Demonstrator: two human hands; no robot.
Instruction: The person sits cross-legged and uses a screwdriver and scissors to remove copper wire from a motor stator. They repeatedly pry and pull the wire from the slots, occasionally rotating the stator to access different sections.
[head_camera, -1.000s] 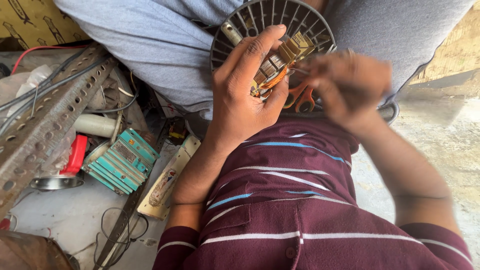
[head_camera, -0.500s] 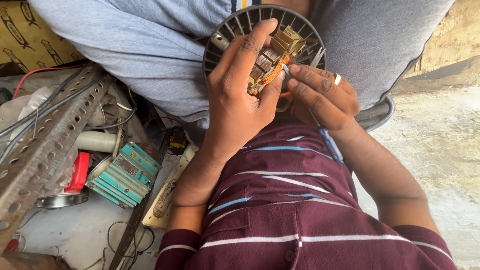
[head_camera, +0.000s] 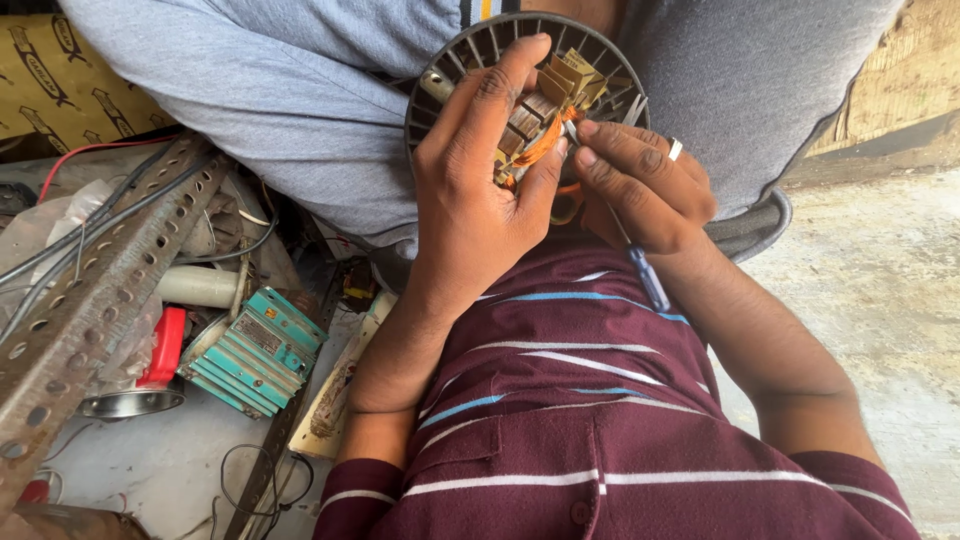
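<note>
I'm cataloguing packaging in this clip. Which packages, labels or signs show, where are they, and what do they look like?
Yellow-brown printed cardboard sheet: top left corner, dark repeated markings.
Small pale label: on the teal ribbed rectangular box, left of the forearm.
No screens or signs.

- Landmark: round slotted motor housing (head_camera: 470, 70), resting on a lap in grey fabric (head_camera: 260, 90).
- Front face of the housing: covered by the left hand (head_camera: 480, 190) and the right hand (head_camera: 640, 185), which pinches a blue-handled screwdriver (head_camera: 640, 265); no free passage between them.
- Left of the housing, lower down: blocked by a perforated metal bar (head_camera: 90, 300), loose cables (head_camera: 60, 250), a teal finned block (head_camera: 255, 350) and a white tube (head_camera: 200, 287).
- Right of the housing, past the grey fabric: bare concrete floor (head_camera: 880, 290), open for a hand.
- Below the housing: striped maroon shirt (head_camera: 590, 430) and both forearms fill the room.
</note>
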